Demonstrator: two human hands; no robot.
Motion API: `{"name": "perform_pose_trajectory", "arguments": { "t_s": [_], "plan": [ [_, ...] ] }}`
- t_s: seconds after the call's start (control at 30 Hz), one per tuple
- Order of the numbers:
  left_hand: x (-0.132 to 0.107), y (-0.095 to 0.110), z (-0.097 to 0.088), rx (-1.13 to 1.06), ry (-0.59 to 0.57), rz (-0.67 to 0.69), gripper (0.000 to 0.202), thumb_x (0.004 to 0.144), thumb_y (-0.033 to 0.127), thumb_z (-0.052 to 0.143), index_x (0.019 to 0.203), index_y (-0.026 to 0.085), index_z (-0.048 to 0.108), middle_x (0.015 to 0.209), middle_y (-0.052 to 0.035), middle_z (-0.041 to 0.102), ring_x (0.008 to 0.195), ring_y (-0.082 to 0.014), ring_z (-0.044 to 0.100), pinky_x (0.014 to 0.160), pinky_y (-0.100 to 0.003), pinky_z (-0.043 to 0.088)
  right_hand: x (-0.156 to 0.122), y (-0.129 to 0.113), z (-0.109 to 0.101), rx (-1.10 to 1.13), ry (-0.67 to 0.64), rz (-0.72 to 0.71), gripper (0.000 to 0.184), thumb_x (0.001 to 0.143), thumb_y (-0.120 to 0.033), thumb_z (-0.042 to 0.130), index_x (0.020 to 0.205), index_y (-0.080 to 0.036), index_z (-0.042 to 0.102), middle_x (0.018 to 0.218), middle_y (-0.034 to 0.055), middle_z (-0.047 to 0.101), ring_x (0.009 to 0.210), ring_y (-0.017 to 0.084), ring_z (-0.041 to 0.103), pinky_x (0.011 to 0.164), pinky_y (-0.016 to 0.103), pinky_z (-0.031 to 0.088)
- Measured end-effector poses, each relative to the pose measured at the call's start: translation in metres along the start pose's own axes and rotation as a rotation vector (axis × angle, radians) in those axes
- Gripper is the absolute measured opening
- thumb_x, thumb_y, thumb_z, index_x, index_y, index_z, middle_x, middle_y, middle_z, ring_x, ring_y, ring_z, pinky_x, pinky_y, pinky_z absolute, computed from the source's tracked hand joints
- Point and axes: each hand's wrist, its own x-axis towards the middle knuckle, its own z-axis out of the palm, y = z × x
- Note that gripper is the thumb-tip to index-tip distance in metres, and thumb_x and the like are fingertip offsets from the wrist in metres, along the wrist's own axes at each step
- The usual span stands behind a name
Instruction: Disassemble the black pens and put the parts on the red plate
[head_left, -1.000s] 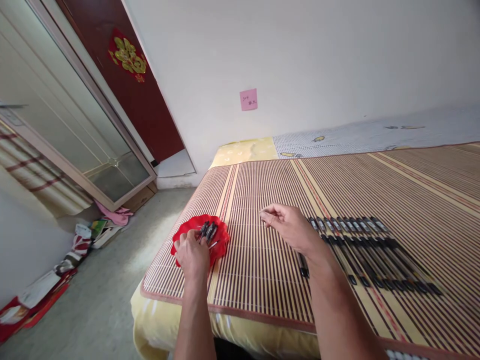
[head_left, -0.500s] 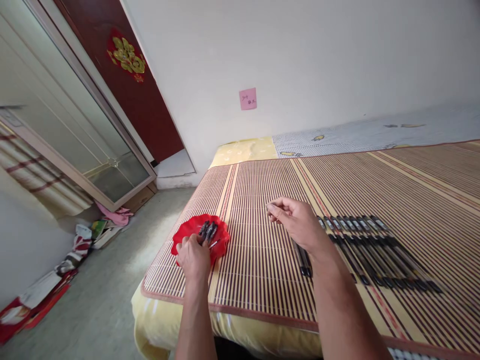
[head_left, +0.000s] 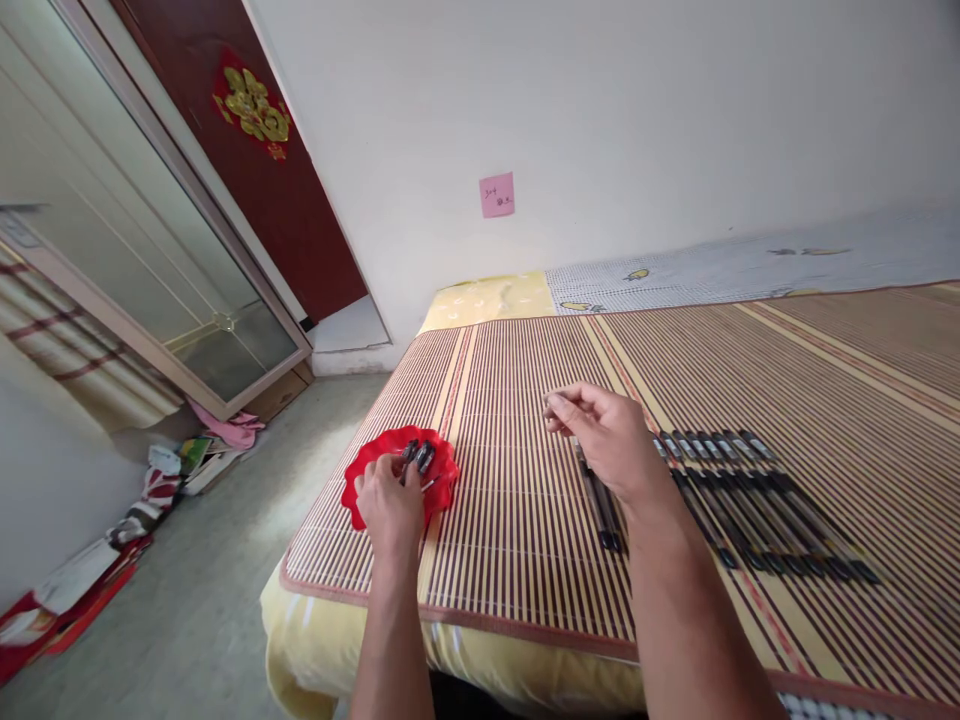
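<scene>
My left hand (head_left: 390, 505) reaches into a scalloped red dish (head_left: 442, 465), its thumb and fingers closed around something dark that they mostly hide. Beside those fingertips lie short black pieces (head_left: 424, 457), perhaps pen parts, and a thin white-tipped piece. Over the striped mat (head_left: 510, 520), my right hand (head_left: 604, 430) is pinched shut; whatever is between its fingertips is too small to make out. Below that hand, two black pens (head_left: 604, 515) lie side by side, their upper ends partly covered. Right of my forearm, several black pens (head_left: 765, 520) rest in a slanted row, with short labelled dark pieces (head_left: 720, 447) above them.
The mat covers a bed with a yellow sheet (head_left: 315, 640) hanging at its near edge. A pink note (head_left: 496, 195) is stuck on the white wall. At left stand a glass-panelled door (head_left: 150, 220) and clothes and papers (head_left: 97, 570) on the floor.
My right hand has moved slightly to the right and up, uncovering more of the two pens beneath it. My left hand has stayed in the dish, its fingers shifting a little.
</scene>
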Motion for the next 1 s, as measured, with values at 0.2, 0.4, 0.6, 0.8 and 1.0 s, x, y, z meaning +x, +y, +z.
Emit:
{"name": "perform_pose_trajectory", "arguments": {
  "t_s": [0.2, 0.4, 0.6, 0.8, 1.0],
  "plan": [
    [-0.006, 0.013, 0.010, -0.391, 0.241, 0.207, 0.021, 0.091, 0.036, 0.059, 0.092, 0.018, 0.070, 0.090, -0.0099, 0.073, 0.087, -0.0279, 0.067, 0.084, -0.041, 0.053, -0.006, -0.036, -0.015, 0.178, 0.337, -0.163, 0.018, 0.090, -0.037, 0.072, 0.089, -0.019, 0.072, 0.078, 0.0000, 0.069, 0.062, 0.010, 0.064, 0.060, 0.026, 0.055],
    [-0.034, 0.050, 0.027, -0.610, 0.056, 0.270, 0.017, 0.091, 0.034, 0.060, 0.092, 0.019, 0.069, 0.079, -0.0040, 0.070, 0.071, -0.0195, 0.065, 0.071, -0.031, 0.051, -0.013, -0.051, -0.021, 0.298, 0.529, -0.252, 0.014, 0.092, -0.031, 0.070, 0.085, -0.018, 0.069, 0.078, -0.0009, 0.066, 0.059, 0.009, 0.059, 0.057, 0.025, 0.049],
    [-0.086, 0.104, 0.046, -0.508, -0.347, 0.303, 0.017, 0.088, 0.023, 0.066, 0.105, 0.017, 0.067, 0.090, -0.0059, 0.067, 0.085, -0.0226, 0.067, 0.076, -0.032, 0.050, -0.015, -0.055, -0.023, 0.359, 0.576, -0.259, 0.015, 0.090, -0.031, 0.071, 0.083, -0.018, 0.068, 0.074, -0.0019, 0.063, 0.057, 0.009, 0.056, 0.054, 0.025, 0.045],
    [-0.109, 0.135, 0.045, -0.383, -0.502, 0.286, 0.040, 0.090, 0.026, 0.069, 0.127, 0.014, 0.060, 0.109, -0.0129, 0.067, 0.100, -0.0272, 0.066, 0.086, -0.037, 0.049, -0.016, -0.054, -0.033, 0.371, 0.569, -0.245, 0.015, 0.089, -0.032, 0.070, 0.082, -0.019, 0.067, 0.075, -0.0019, 0.063, 0.057, 0.009, 0.055, 0.054, 0.025, 0.044],
    [-0.110, 0.146, 0.053, -0.356, -0.512, 0.290, 0.055, 0.086, 0.021, 0.071, 0.137, 0.016, 0.051, 0.127, -0.0169, 0.060, 0.117, -0.0308, 0.061, 0.100, -0.040, 0.047, -0.009, -0.047, -0.037, 0.368, 0.570, -0.184, 0.016, 0.090, -0.035, 0.067, 0.084, -0.021, 0.065, 0.077, -0.0007, 0.063, 0.058, 0.010, 0.055, 0.055, 0.026, 0.046]
  ]
}}
